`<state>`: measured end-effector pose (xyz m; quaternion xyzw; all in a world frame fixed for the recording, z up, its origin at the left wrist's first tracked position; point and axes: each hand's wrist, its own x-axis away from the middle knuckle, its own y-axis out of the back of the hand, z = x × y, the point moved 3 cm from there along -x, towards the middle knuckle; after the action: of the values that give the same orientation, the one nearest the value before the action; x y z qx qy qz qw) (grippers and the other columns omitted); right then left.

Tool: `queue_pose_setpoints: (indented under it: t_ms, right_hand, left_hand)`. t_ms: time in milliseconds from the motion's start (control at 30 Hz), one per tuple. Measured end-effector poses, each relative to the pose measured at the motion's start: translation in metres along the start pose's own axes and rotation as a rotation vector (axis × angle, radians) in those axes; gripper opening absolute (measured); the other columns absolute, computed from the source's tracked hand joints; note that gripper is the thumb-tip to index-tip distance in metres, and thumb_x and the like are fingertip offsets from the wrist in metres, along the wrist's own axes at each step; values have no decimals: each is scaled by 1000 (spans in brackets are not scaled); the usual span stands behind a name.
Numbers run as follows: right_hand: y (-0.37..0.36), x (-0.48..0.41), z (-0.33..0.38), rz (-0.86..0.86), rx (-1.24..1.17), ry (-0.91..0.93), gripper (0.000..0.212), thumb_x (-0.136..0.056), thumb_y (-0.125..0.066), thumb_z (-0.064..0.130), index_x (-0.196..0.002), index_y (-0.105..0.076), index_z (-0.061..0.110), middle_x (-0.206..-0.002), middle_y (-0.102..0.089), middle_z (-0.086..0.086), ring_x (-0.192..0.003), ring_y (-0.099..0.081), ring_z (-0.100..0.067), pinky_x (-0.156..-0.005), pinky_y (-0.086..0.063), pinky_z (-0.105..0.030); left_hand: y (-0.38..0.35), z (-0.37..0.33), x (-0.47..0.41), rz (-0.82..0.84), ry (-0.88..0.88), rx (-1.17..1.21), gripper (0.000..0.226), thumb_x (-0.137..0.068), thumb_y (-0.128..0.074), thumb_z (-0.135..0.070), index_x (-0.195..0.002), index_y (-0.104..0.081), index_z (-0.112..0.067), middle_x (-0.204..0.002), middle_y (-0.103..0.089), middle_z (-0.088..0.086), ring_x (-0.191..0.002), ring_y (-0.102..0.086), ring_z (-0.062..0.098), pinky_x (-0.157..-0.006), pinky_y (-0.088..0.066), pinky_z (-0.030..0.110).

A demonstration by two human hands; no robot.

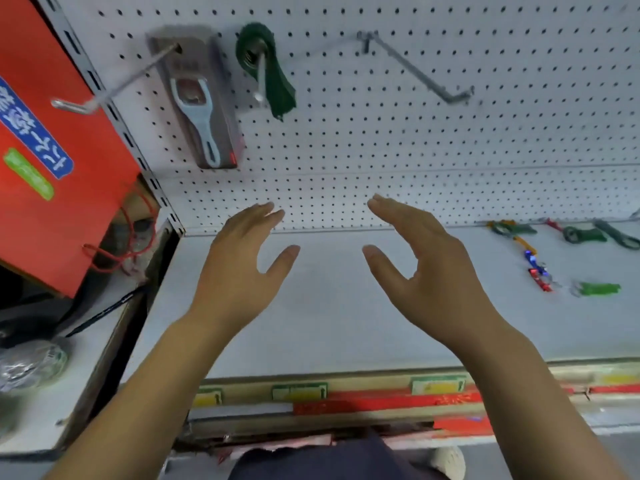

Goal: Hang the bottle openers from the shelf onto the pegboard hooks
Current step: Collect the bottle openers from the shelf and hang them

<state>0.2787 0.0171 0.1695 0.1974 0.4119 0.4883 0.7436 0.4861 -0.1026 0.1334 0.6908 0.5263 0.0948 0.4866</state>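
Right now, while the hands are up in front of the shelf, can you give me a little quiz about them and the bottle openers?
1. True or false: the bare left hand and the bare right hand both hold nothing.
2. The green plastic bottle opener on the white pegboard hangs from: A a short silver hook, B a red string, C a finger.
3. Fill the gap: the long bent grey hook on the right carries ____.
Key: 1 true; 2 A; 3 nothing.
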Motion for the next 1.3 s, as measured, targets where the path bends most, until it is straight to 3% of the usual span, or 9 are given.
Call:
queue_pose_setpoints:
  t_ms: [233,367,467,667,900,1067,1300]
  right_hand:
    - [13,41,-87,66,46,-190,51,-95,-63,34,-145,-50,28,-149,-49,14,-141,-38,-3,-110,-30,-18]
    - [38,65,-146,106,99,-327,50,-95,-63,33,-144,-51,26,-147,-51,12,-140,-40,-8,-110,-32,-23]
    - [61,85,-196,140,149,-445,51,-96,-62,34,-144,-50,25,-148,-51,9,-141,-39,-12,-108,-26,-20]
    - [111,120,-289,78,137,-615,49,-93,-67,29,-140,-56,19,-142,-57,-1,-137,-44,-19,-104,-29,-21]
    - [167,140,-383,39,168,-733,47,-95,-63,32,-140,-53,20,-142,-55,1,-138,-40,-16,-103,-27,-19]
    - [192,127,-433,85,193,-717,46,-97,-61,32,-141,-53,22,-144,-55,3,-140,-39,-13,-109,-31,-23]
    - [211,63,-496,86,132,-651,43,-98,-61,33,-139,-56,20,-139,-59,0,-135,-44,-16,-103,-27,-17]
  left_hand:
    - [-77,-58,23,170,-21,3,59,-96,-51,-52,-148,-47,-24,-158,-41,-5,-149,-29,14,-124,-22,42]
    - [-129,-100,22,295,-74,-41,57,-100,-48,-51,-151,-42,-25,-163,-32,-6,-153,-20,14,-126,-12,39]
    - [-165,-133,13,361,-105,-51,57,-101,-47,-49,-152,-39,-26,-164,-28,-7,-154,-16,12,-126,-8,36]
    - [-237,-194,-8,450,-141,-66,56,-102,-47,-46,-153,-38,-24,-164,-29,-6,-154,-18,13,-125,-9,33]
    - [-324,-250,-35,506,-166,-55,56,-101,-53,-42,-150,-43,-16,-160,-38,3,-150,-31,20,-123,-25,39]
    - [-383,-275,-70,551,-85,-58,60,-101,-54,-39,-152,-39,-12,-162,-35,7,-150,-31,23,-122,-27,39]
    - [-438,-280,-131,514,221,-35,58,-101,-55,-39,-149,-40,-9,-150,-46,11,-137,-46,28,-108,-40,39]
